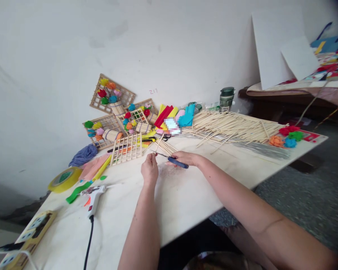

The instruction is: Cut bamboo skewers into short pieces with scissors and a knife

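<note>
One glue gun, one tape roll and one power strip are laid on the table. One stick is pinched upright, slightly tilted, between the left hand's closed fingertips; one pair of scissors is clasped in the right hand.

Wall: mod. bright, soft diffuse lt; dimmer lower L.
Surface: pale, faint soft shading by L forearm.
Scissors: sm., blade detail slightly soft.
Floor: dim, grainy.
R forearm: stretched twd edge, wide-angle distortion.
Top R corner: dark vignette.
Mid-frame patch: pixelated.
</note>
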The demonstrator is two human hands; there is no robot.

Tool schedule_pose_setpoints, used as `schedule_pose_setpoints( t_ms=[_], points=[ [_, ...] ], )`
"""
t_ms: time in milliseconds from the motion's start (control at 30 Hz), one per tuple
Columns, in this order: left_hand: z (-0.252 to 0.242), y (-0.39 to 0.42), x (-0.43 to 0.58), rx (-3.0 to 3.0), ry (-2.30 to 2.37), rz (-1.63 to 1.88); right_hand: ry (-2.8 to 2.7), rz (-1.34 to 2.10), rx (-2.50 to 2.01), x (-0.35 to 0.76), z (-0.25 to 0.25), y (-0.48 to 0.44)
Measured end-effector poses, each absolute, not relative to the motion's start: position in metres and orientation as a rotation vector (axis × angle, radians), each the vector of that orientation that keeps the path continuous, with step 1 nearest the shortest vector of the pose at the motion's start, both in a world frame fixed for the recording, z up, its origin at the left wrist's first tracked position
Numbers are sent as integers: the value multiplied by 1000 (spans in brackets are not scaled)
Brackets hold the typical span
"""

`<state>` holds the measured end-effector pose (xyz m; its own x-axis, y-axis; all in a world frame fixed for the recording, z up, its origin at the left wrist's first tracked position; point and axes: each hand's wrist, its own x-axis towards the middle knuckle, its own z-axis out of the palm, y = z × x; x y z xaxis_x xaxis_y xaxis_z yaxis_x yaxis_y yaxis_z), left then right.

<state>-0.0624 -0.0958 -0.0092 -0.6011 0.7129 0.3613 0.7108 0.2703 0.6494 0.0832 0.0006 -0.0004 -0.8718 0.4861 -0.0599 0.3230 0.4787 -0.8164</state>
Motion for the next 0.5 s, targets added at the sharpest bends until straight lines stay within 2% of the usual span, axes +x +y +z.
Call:
schedule_pose_setpoints(
  t_ms=[233,500],
  points=[
    [-2,-101,-63,1473,2682,1006,-2698,926,-718,82,4,-4],
    [1,-100,-61,1580,2840,779,-2800,621,-868,82,14,-11]
  ],
)
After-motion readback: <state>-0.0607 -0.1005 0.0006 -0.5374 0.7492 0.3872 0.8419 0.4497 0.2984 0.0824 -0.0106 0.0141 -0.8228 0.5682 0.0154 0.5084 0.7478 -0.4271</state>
